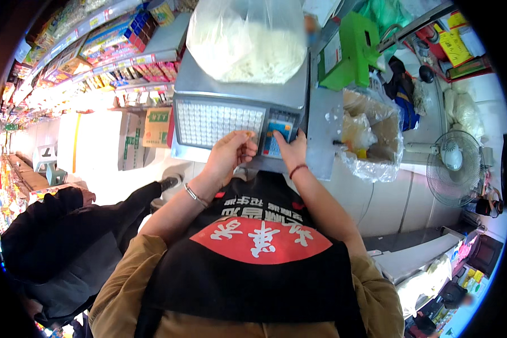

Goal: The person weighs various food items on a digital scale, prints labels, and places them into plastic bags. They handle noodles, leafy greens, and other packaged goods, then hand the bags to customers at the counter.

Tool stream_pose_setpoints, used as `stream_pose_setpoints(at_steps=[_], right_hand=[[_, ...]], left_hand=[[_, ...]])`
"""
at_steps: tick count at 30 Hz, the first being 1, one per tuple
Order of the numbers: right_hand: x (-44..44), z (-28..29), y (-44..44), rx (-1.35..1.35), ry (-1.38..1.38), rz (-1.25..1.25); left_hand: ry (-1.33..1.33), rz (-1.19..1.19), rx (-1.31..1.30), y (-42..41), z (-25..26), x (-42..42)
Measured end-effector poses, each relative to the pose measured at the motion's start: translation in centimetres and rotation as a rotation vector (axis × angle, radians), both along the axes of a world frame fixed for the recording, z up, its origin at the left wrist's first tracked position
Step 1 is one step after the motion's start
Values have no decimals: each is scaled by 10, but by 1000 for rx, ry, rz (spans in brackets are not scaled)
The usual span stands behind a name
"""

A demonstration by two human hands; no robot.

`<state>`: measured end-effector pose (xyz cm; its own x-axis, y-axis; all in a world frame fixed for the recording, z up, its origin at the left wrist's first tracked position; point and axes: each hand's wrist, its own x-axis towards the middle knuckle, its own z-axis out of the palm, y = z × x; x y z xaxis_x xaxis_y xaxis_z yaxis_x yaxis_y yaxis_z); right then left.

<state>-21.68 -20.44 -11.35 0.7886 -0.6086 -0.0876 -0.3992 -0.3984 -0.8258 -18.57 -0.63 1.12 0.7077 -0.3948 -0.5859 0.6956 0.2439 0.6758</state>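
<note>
A price-computing scale [241, 95] with a wide metal pan stands right in front of me. On the pan rests a clear plastic bag [253, 46] of something whitish; what it is I cannot tell. My left hand [235, 152] hovers over the right part of the scale's white key grid [211, 122], fingers curled and thumb against forefinger. A small orange spot shows at its fingertips, too small to make out. The thumb of my right hand [293, 148] touches the blue number keypad [274, 137], while its fingers lie along the scale's right edge.
At right are a green device [350, 50], a plastic-lined cardboard box [382, 143] and an electric fan [454, 164]. Stocked shelves [110, 63] and cartons [157, 126] fill the left. A person in black [63, 236] is close by on my left.
</note>
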Motion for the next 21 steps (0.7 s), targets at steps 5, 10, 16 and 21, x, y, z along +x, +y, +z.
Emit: stream_pose_setpoints(at_steps=[5,10,16,21], right_hand=[[-12,-13,-6,426,-303,-147],[6,29,0,1205,-5,-309],[24,23,10,1296,-86,-408],[32,31,20,1302,-166,-426]], left_hand=[[-141,33,15,-4,5,15],[-1779,497,749,-11,90,76],[-1566,433,1083,-55,178,165],[-1151,87,706,-71,178,220]])
